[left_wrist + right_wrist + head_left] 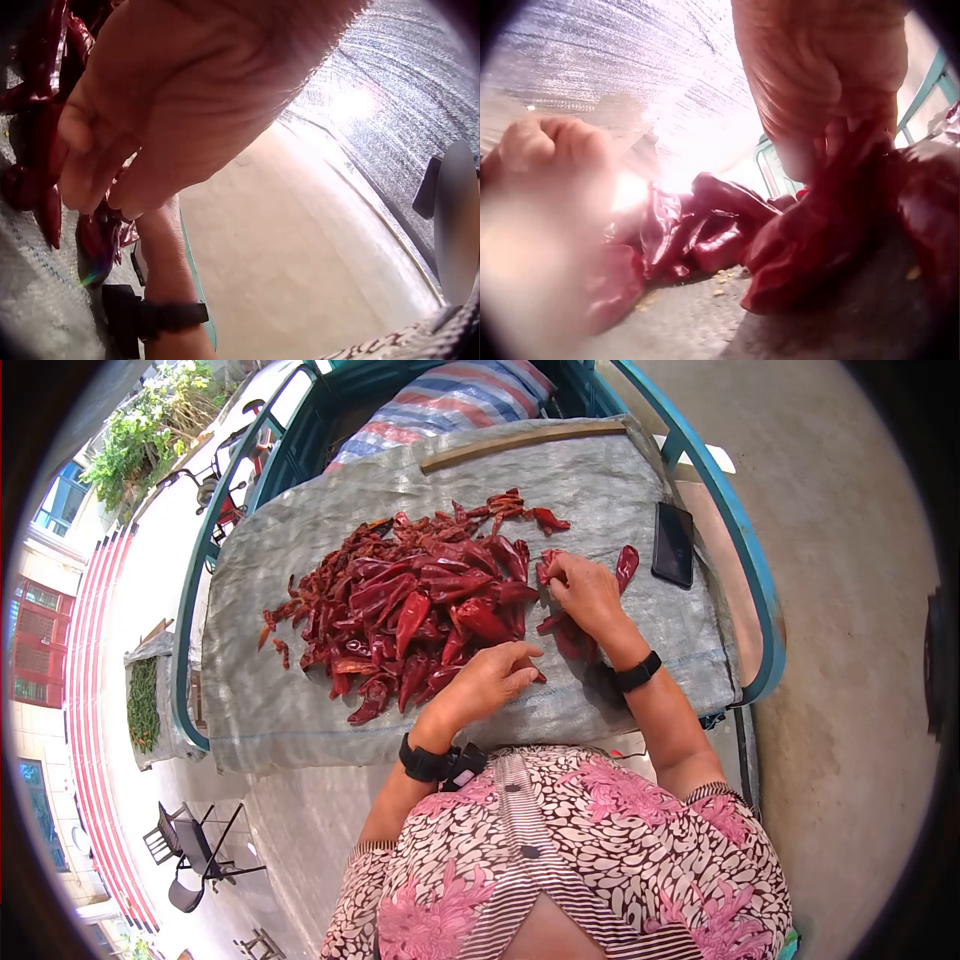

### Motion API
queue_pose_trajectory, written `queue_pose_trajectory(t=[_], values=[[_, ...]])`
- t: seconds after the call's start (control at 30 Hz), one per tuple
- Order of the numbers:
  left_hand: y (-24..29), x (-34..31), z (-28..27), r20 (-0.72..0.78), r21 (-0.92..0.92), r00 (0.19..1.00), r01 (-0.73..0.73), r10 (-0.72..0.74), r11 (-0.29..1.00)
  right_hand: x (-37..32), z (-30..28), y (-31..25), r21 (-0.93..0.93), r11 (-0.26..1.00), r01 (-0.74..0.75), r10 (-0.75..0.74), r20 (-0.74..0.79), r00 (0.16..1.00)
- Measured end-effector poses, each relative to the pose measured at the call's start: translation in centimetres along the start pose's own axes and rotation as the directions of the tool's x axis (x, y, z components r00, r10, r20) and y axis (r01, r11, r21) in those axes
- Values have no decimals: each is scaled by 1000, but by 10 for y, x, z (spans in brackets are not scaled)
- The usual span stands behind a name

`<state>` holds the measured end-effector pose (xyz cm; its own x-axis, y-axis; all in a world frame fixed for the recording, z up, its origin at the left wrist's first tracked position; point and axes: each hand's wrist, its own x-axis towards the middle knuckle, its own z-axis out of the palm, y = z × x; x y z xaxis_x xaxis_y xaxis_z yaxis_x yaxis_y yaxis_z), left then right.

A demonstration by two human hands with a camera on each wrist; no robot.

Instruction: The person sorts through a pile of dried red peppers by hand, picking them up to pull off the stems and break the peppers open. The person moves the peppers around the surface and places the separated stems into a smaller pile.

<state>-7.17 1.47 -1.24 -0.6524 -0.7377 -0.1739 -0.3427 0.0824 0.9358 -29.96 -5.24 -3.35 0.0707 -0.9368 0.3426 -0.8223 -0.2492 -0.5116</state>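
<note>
A heap of dried red chili peppers [420, 595] lies on a grey woven sheet [270, 710]. My right hand [588, 598] is just right of the heap, its fingertips pinching a red chili pepper [810, 225] close over the sheet. A few more peppers [572, 638] lie beneath that hand and wrist. My left hand [490, 680] hovers at the near right edge of the heap with its fingers loosely bent and nothing seen in them. In the left wrist view, peppers [49, 180] lie right beside its fingertips.
A black phone [673, 545] lies at the sheet's right side, near a single pepper [627, 565]. A wooden strip [525, 443] crosses the far edge, before a striped bag [450, 405]. Teal cart rails [750, 575] border the sheet. Pale yellow seeds [720, 285] dot the sheet.
</note>
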Motion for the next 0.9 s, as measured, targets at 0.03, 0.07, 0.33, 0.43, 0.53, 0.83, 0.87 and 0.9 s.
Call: queue_pose_trajectory(t=[0.03,0.07,0.33,0.43,0.53,0.83,0.87,0.9], values=[[6,0,-3,-2,-41,999,44,-44,998,-4,-5,-2,34,999,1,0,-27,1000],[10,1,-5,-6,-82,996,86,-86,993,-7,-11,-5,68,998,8,-4,-54,999],[0,8,-7,-274,151,930,-211,246,966,-58,-46,-50,600,754,-269,89,313,946],[2,7,-13,-92,181,996,5,11,984,-61,-46,-48,630,693,-350,138,360,922],[-4,3,-8,-162,201,985,-25,58,979,-57,-58,-40,570,710,-413,270,321,908],[-9,-2,-22,-166,33,985,-33,38,999,-27,-16,-75,62,998,-8,5,39,999],[-11,-2,-23,-192,62,980,-32,43,998,-23,-8,-81,17,1000,20,-21,52,998],[-13,-2,-23,-217,90,975,-31,50,995,-18,-1,-85,-28,998,49,-47,66,997]])
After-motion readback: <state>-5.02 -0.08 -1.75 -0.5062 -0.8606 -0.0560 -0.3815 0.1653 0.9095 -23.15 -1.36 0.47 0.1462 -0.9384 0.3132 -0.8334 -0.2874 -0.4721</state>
